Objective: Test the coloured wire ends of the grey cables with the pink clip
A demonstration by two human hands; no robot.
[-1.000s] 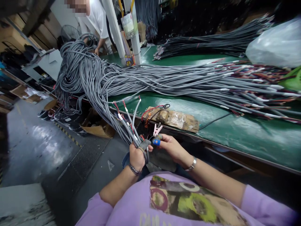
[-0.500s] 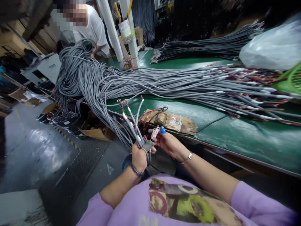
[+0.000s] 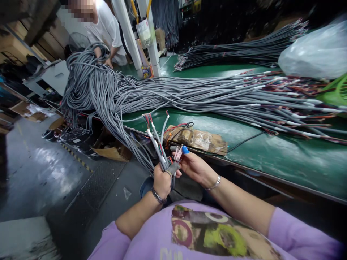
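My left hand [image 3: 163,181] is closed around several grey cables [image 3: 156,144], their stripped ends with red and other coloured wires pointing up and away from me. A grey cover wraps its thumb. Close beside it, my right hand [image 3: 195,167] pinches a small pale pink, clip-like piece [image 3: 178,154] against the wire ends; its exact kind is too small to tell. A blue cover [image 3: 185,149] sits on a right-hand fingertip. Just beyond the hands, a worn, taped wooden block [image 3: 199,140] with red and black leads lies at the bench edge.
Long grey cables [image 3: 173,90] spread across the green bench [image 3: 271,162], coiled high at the left. Behind them lie a darker cable bundle [image 3: 230,54], a plastic bag [image 3: 311,52] and a green basket [image 3: 336,93]. A co-worker in a white shirt [image 3: 107,27] stands at the far left.
The cable ends in my left hand have shifted slightly right and stand more upright. My right hand has moved slightly left with the pink piece. The co-worker's hands now show at the coil.
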